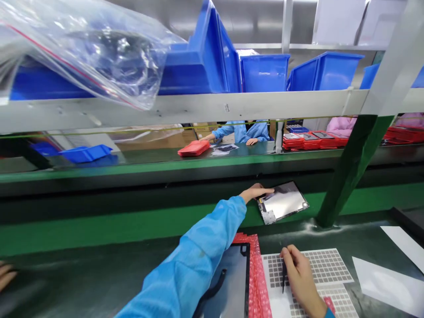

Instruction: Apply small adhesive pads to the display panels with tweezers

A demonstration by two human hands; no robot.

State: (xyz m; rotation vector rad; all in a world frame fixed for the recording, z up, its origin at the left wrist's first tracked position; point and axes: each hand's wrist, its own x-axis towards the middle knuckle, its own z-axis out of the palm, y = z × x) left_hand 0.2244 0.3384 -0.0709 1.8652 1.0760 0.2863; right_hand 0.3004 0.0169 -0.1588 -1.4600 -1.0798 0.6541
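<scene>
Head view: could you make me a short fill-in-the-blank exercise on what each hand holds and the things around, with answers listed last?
1. The left hand, holding a flat panel, comes out of a sleeve coloured ____.
2. The right hand grips a slim tool coloured ____.
3. Farther off, the stack of pouches by a co-worker's hand is coloured ____.
Missing words: blue; black; red.

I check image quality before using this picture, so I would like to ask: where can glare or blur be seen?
In the head view, glare whitens the flat panel in the left hand and streaks the plastic bag; also in the head view, another person's hand at the left edge looks blurred, while the right hand is fairly clear.
</scene>
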